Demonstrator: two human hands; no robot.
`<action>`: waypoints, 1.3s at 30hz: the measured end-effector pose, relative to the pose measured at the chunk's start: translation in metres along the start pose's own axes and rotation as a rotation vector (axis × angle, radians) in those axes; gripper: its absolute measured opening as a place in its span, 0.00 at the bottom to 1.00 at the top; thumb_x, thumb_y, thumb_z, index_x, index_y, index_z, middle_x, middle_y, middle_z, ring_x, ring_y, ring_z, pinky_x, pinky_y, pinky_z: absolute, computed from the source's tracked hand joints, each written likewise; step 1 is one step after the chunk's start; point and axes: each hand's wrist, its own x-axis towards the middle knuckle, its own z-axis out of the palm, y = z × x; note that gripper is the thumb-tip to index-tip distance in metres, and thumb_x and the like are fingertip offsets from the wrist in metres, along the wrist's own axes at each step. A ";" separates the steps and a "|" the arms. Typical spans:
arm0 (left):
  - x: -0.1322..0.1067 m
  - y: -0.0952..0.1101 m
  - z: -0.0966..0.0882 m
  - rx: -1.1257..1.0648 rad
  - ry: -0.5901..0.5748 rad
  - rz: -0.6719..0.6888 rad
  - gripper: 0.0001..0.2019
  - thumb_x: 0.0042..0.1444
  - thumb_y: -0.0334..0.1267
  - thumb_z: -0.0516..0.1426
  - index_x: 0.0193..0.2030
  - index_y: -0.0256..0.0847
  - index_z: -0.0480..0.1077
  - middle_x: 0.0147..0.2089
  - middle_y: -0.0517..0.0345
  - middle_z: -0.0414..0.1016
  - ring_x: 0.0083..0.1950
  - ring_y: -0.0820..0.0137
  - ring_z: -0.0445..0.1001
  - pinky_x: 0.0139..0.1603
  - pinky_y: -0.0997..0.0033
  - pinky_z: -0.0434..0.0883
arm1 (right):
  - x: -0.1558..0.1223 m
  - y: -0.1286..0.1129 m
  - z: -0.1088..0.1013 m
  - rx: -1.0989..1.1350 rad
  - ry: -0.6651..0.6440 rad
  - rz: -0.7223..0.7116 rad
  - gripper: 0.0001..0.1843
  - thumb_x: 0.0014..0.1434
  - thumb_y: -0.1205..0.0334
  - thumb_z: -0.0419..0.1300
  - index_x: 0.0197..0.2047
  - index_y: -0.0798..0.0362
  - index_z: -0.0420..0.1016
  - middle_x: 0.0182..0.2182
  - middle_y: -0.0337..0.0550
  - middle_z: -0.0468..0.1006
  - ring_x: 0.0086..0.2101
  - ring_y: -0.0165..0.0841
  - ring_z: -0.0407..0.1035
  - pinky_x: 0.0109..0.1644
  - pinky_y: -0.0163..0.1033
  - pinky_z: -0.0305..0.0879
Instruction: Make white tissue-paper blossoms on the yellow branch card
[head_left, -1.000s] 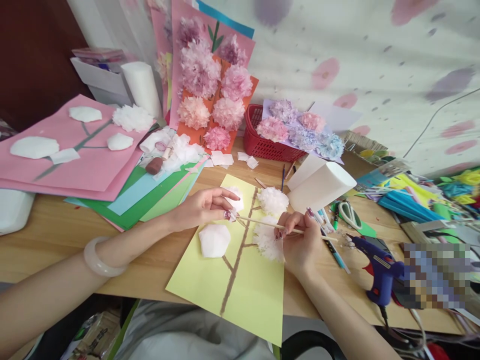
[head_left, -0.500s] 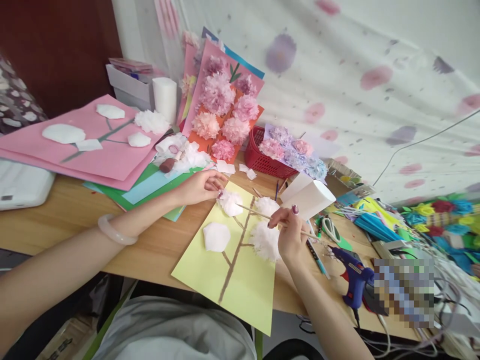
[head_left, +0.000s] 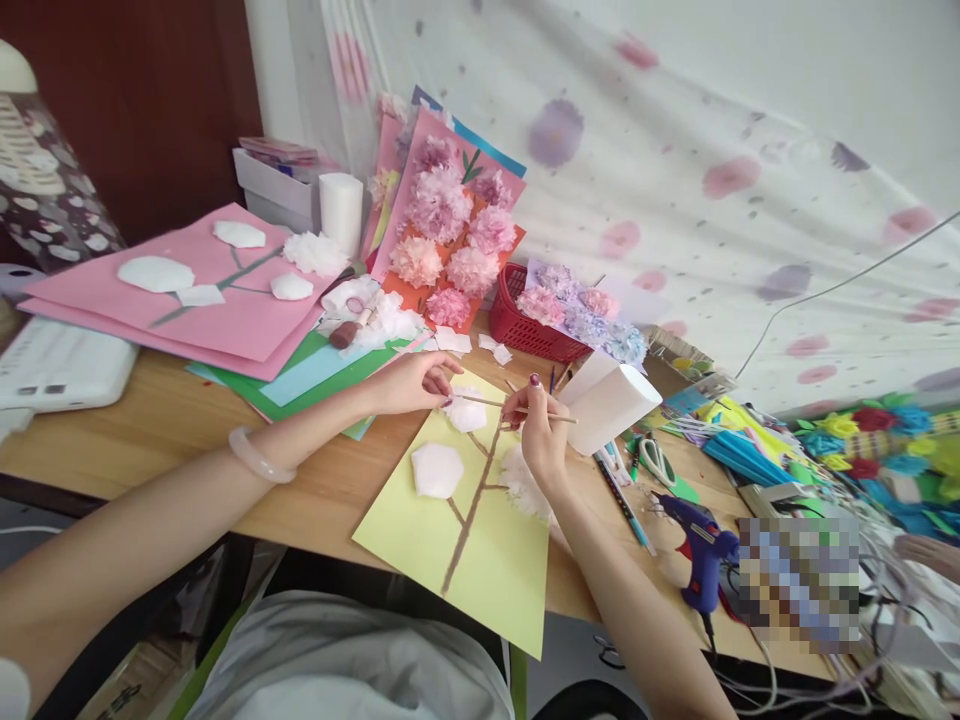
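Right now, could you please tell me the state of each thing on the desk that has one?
Left hand, fingertips at the half-fluffed white tissue flower; grip unclear.
Right hand, pinching the thin wooden stick, tip at that flower.
Flat white tissue hexagon, unfluffed, on the yellow paper sheet.
Blue glue gun, resting on the wooden desk, untouched.
White cylindrical roll, lying on its side.
Red plastic basket, upright, pastel flowers across it.
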 end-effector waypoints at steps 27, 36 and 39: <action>0.000 0.008 0.010 0.143 0.027 0.012 0.21 0.48 0.33 0.58 0.51 0.37 0.65 0.35 0.55 0.78 0.39 0.66 0.76 0.44 0.65 0.72 | -0.013 0.001 0.005 0.005 0.024 -0.179 0.32 0.64 0.44 0.45 0.14 0.51 0.66 0.14 0.39 0.66 0.20 0.30 0.62 0.25 0.34 0.58; 0.000 -0.007 0.002 0.285 0.034 0.138 0.21 0.45 0.32 0.57 0.50 0.38 0.66 0.42 0.52 0.75 0.43 0.66 0.74 0.46 0.65 0.70 | -0.006 0.000 0.003 -0.118 -0.012 -0.208 0.33 0.64 0.43 0.44 0.14 0.52 0.66 0.13 0.39 0.66 0.18 0.29 0.61 0.24 0.34 0.56; -0.002 -0.005 0.000 0.380 0.004 0.171 0.26 0.45 0.35 0.59 0.54 0.40 0.65 0.53 0.47 0.72 0.55 0.58 0.70 0.57 0.57 0.64 | 0.002 -0.013 0.004 -0.211 -0.054 -0.234 0.34 0.65 0.43 0.44 0.14 0.52 0.68 0.11 0.39 0.65 0.16 0.29 0.61 0.23 0.34 0.54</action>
